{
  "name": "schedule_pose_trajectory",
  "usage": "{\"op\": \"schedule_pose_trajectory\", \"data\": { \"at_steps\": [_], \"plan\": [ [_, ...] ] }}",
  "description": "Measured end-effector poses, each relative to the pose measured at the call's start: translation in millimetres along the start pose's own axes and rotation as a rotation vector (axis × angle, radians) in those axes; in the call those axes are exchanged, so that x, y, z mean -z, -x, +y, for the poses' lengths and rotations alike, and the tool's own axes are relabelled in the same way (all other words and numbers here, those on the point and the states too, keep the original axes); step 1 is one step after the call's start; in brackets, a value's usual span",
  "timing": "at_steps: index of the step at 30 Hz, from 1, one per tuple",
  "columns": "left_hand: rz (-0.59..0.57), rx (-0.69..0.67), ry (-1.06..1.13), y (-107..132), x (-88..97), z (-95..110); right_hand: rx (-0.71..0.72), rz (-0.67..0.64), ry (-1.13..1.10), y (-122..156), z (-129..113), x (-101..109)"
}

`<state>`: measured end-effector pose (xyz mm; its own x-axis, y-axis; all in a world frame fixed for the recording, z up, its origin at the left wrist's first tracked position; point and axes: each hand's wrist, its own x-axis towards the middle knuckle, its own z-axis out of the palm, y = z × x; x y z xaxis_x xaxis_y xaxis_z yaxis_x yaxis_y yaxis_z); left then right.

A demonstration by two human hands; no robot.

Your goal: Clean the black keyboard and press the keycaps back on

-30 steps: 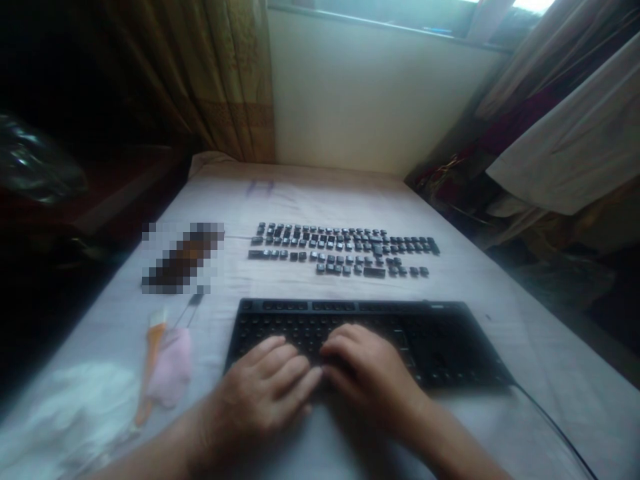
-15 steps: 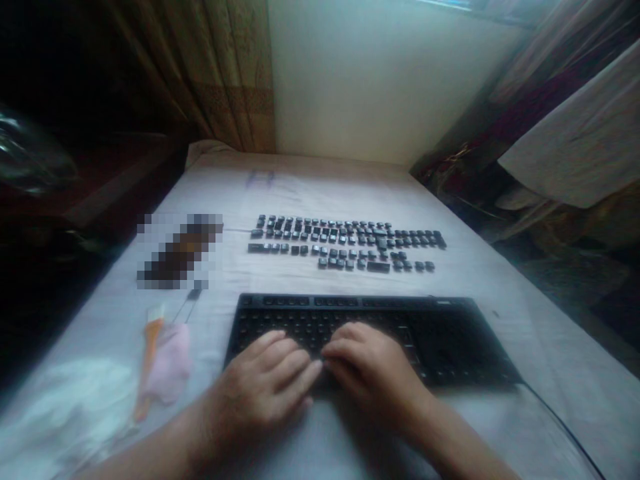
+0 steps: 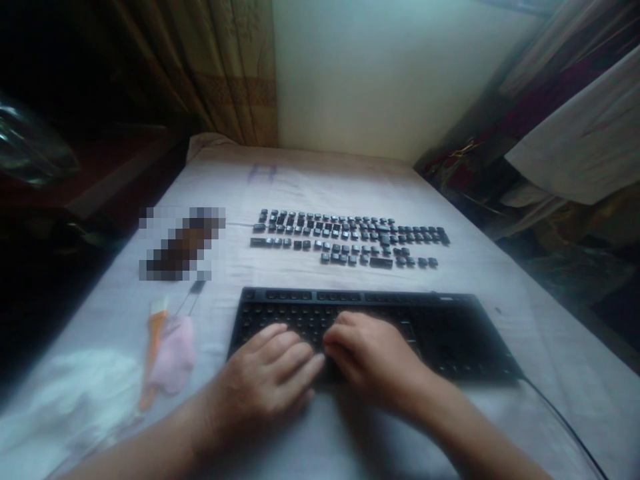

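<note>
A black keyboard point(image 3: 445, 340) lies across the near part of the cloth-covered table, some keys in place on its left and middle, its right section bare. My left hand point(image 3: 273, 373) rests over the keyboard's lower left, fingers stretched out and lying on it. Close beside it, my right hand point(image 3: 375, 353) has its fingers curled and pinched at the middle of the lower rows. Whatever may be between those fingertips is hidden. Beyond the keyboard, loose black keycaps point(image 3: 381, 263) are laid out in several rows.
To the left lie an orange-handled brush point(image 3: 155, 330), a pink cloth point(image 3: 173, 357), a wire tool point(image 3: 199, 287) and a pixelated dark object point(image 3: 183, 247). A whitish crumpled heap point(image 3: 80, 393) sits nearer. The keyboard's cable point(image 3: 560, 420) runs off at right.
The view has shifted slightly. My right hand's fingers have drawn in more tightly over the keys; my left hand stays nearly in place.
</note>
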<state>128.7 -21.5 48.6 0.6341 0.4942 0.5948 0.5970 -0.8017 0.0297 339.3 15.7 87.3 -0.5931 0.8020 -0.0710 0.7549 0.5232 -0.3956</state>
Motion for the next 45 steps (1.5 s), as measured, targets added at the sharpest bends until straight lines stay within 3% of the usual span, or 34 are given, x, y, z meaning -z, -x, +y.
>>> {"op": "schedule_pose_trajectory", "data": {
  "at_steps": [5, 11, 20, 29, 45],
  "plan": [
    [0.003, -0.002, 0.006, 0, -0.6, 0, -0.049, -0.092, 0.017, -8, -4, 7],
    [-0.003, -0.001, 0.002, -1, -1.0, -1, -0.054, 0.032, -0.182, -2, 6, -6],
    [-0.017, -0.001, -0.003, -1, -0.5, -1, 0.129, 0.220, -0.275, 12, 13, -20],
    [0.001, 0.005, -0.008, -1, 0.5, -1, 0.217, 0.281, -0.107, 16, 16, -21],
    [0.025, 0.011, 0.030, 3, -0.4, -2, 0.174, 0.302, -0.228, 16, 14, -27]
  ]
}}
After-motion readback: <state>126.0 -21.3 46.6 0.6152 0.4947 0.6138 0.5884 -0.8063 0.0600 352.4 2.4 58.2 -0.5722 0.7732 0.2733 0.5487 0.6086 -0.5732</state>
